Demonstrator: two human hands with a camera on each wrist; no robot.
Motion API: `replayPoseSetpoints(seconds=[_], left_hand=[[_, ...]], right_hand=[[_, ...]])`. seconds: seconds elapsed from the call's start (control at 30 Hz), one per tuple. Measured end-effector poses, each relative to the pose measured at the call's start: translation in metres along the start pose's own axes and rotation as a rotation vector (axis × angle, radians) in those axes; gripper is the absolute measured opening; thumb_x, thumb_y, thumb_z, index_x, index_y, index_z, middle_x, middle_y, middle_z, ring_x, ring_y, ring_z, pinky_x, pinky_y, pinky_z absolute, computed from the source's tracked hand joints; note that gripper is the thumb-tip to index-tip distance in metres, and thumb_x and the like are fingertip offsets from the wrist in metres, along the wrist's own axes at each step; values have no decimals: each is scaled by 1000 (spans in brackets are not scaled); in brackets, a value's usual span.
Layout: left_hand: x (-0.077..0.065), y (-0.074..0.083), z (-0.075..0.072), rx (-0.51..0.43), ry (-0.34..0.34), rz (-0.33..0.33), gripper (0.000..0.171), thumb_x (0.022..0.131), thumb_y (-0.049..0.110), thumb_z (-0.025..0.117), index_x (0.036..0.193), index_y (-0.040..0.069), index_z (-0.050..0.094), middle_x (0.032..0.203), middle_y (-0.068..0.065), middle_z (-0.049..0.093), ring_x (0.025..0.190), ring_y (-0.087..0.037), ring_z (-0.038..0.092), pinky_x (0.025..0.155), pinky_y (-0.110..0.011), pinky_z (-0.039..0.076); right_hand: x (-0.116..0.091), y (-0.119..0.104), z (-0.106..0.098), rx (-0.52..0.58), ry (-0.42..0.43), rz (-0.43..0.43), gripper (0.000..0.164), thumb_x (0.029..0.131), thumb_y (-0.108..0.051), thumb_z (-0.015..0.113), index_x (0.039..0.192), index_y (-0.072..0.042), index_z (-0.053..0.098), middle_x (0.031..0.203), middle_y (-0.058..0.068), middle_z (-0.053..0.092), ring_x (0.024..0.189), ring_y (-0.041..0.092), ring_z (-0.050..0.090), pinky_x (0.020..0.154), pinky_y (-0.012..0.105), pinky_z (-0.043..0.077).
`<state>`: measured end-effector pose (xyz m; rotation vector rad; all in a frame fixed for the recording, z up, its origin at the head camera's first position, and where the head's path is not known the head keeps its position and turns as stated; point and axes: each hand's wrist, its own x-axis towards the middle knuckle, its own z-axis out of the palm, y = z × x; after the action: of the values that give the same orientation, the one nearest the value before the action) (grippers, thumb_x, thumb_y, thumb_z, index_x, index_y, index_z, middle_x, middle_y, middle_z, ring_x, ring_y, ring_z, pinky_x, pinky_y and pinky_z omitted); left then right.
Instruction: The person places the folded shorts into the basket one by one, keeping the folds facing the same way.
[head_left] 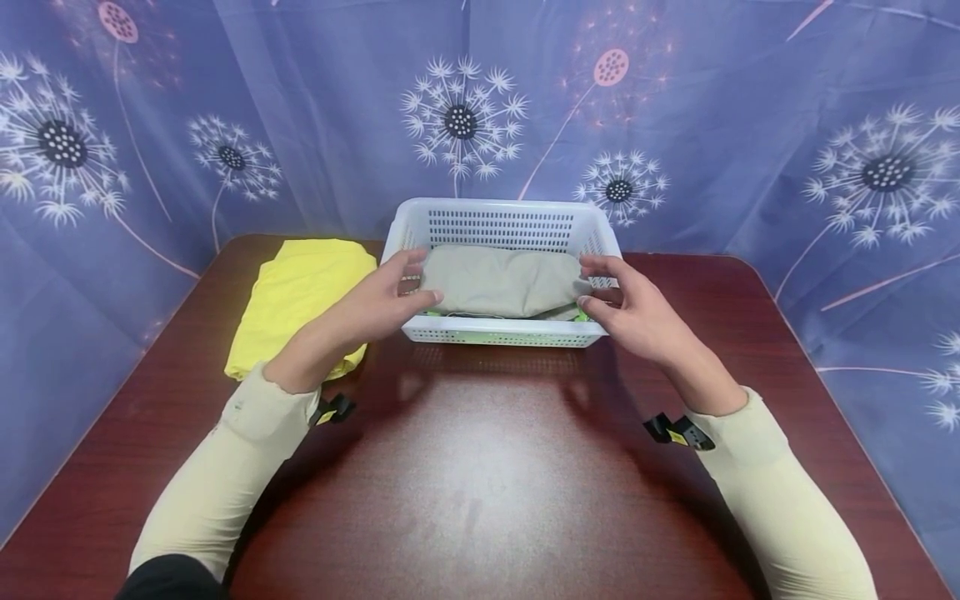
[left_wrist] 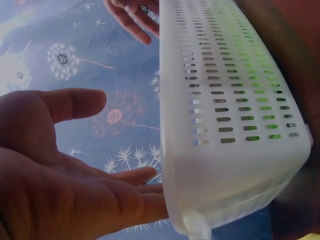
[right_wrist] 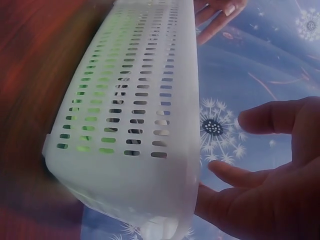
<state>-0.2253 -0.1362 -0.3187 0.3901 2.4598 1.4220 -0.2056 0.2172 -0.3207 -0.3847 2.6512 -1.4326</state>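
**Basket loading: one garment in, one outstanding**

Left hand (head_left: 382, 300) and right hand (head_left: 633, 312), fingers spread and relaxed, flank the white basket (head_left: 501, 218). Folded beige garment (head_left: 498, 281) lies inside. Yellow garment (head_left: 300, 296) remains on the table (head_left: 480, 483), left of the basket.

I'm looking at a staged recording booth, not a lived-in room: a dandelion-print blue curtain (head_left: 712, 108) walls in a dark wooden desk (head_left: 480, 500) on three sides.
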Motion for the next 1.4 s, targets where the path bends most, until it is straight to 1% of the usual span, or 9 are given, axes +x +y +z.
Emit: replayPoseSetpoints(seconds=[0.13, 0.33, 0.4, 0.63, 0.8, 0.87, 1.03, 1.23, 1.4], left_hand=[[-3, -2, 0, -2, 4, 23, 75, 105, 26, 64, 167, 8, 24, 167, -25, 33, 153, -40, 39, 122, -56, 35], [-9, -4, 0, 25, 17, 63, 73, 104, 20, 65, 165, 7, 27, 166, -23, 36, 151, -40, 41, 123, -54, 36], [-11, -5, 0, 36, 23, 77, 72, 104, 18, 65, 164, 5, 29, 165, -23, 37, 150, -40, 42, 123, -53, 36], [-19, -5, -2, 26, 31, 97, 66, 104, 19, 66, 162, 7, 36, 161, -20, 43, 148, -37, 46, 120, -54, 41], [-26, -5, -4, 25, 39, 129, 62, 105, 19, 67, 159, 7, 40, 154, -20, 49, 144, -36, 50, 117, -55, 44], [-29, -6, -5, 28, 52, 143, 60, 105, 17, 67, 157, 6, 42, 153, -20, 50, 142, -36, 52, 116, -55, 45], [-35, -7, -9, 30, 80, 162, 55, 104, 13, 67, 153, 3, 46, 151, -18, 51, 141, -37, 54, 114, -54, 47], [-40, -11, -14, 61, 100, 157, 52, 104, 13, 66, 152, 5, 47, 150, -19, 52, 140, -36, 55, 113, -53, 48], [-42, -14, -17, 85, 115, 164, 49, 104, 12, 67, 148, 2, 48, 147, -19, 54, 137, -36, 57, 112, -54, 49]], right_hand=[[-5, 2, 1, -27, 24, -50, 56, 105, -10, 61, 158, -4, 43, 153, 18, 50, 137, 40, 59, 100, 41, 55], [-11, 7, 3, -6, 50, -107, 55, 103, -5, 61, 155, 1, 44, 150, 23, 50, 135, 44, 59, 92, 18, 54], [-12, 9, 4, 12, 61, -123, 55, 102, -1, 61, 154, 4, 43, 150, 25, 48, 135, 46, 58, 92, 14, 53], [-15, 11, 8, -32, 145, -205, 50, 96, 6, 64, 145, 7, 53, 140, 23, 52, 129, 41, 62, 95, 13, 52], [-19, 12, 10, -72, 183, -248, 51, 94, 6, 67, 143, 5, 57, 136, 21, 55, 128, 39, 63, 96, 23, 57], [-21, 11, 10, -81, 191, -248, 50, 94, 5, 68, 143, 4, 58, 135, 20, 57, 127, 38, 63, 98, 31, 58], [-24, 11, 11, -96, 197, -251, 49, 94, 5, 68, 142, -2, 60, 130, 17, 60, 125, 35, 64, 99, 39, 58], [-27, 16, 11, -171, 197, -295, 48, 95, 4, 70, 142, -5, 63, 124, 14, 67, 117, 31, 67, 95, 32, 59], [-26, 19, 10, -248, 227, -321, 43, 94, 0, 73, 136, -9, 69, 118, 8, 73, 107, 15, 67, 82, 22, 58]])
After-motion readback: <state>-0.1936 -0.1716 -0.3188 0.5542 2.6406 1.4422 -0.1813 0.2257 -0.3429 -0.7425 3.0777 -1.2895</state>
